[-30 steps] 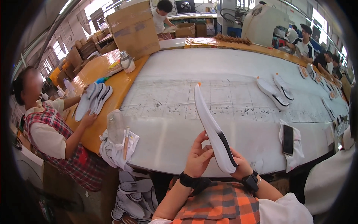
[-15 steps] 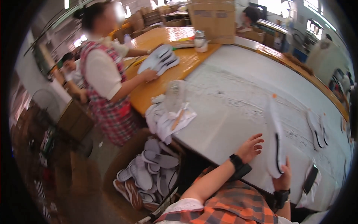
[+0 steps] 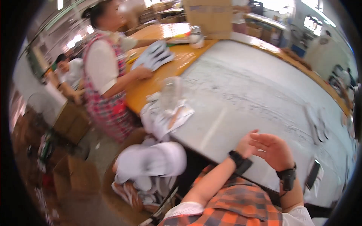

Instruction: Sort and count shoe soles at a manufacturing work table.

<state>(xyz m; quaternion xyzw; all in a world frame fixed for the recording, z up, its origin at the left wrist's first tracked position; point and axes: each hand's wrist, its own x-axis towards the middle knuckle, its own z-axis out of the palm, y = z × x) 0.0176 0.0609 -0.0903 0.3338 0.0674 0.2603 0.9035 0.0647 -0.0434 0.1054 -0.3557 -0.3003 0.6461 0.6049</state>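
Your shirt: orange plaid, at the bottom edge of the frame, right of centre.
Your left hand (image 3: 247, 145): lower right of centre, black wristband on the wrist; it sits partly behind your right hand, fingers loosely curled, holding nothing that shows.
Your right hand (image 3: 273, 150): just right of the left and overlapping it, black watch on the wrist; fingers spread and slightly bent, palm empty. Both hands hover at the near edge of the table.
Grey work table (image 3: 256, 94): fills the centre and right of the frame, its top scuffed and marked.
Black phone (image 3: 312, 174): lies flat on the table just right of your right wrist, near the lower right.
White shoe soles in a box (image 3: 151, 162): blurred pale heap at lower centre-left, below the table edge, well left of your hands.
Clear plastic container (image 3: 170, 92): upright at the table's left corner, with white papers (image 3: 166, 116) crumpled under it.
Co-worker (image 3: 105, 75): standing at upper left in a red checked apron, one hand on a stack of pale insoles (image 3: 154, 55) on the orange bench (image 3: 177, 62).
Cardboard box (image 3: 211, 17): top centre, on the far end of the bench.
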